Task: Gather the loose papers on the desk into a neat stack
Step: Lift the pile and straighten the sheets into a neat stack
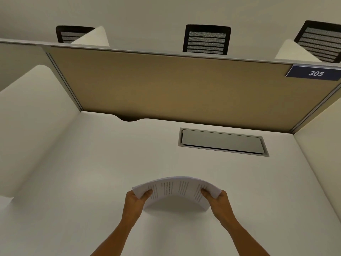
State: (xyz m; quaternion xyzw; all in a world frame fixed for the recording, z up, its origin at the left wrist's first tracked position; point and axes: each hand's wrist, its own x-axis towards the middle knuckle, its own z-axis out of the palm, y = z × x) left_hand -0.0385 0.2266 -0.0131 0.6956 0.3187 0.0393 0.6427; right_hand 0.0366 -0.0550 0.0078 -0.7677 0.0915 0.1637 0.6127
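Observation:
A stack of printed white papers [176,191] is held upright on its lower edge over the white desk [110,172], bowed upward in the middle. My left hand [135,202] grips the stack's left end, thumb on the printed face. At the right end my right hand [216,200] grips it the same way. The sheets' edges look roughly aligned. No other loose paper shows on the desk.
A grey hinged cable cover [222,142] is set into the desk behind the papers. A tan partition [166,85] closes the back, with a "305" sign [315,73] at its right. White side panels flank the desk. Black mesh chairs [206,39] stand beyond the partition.

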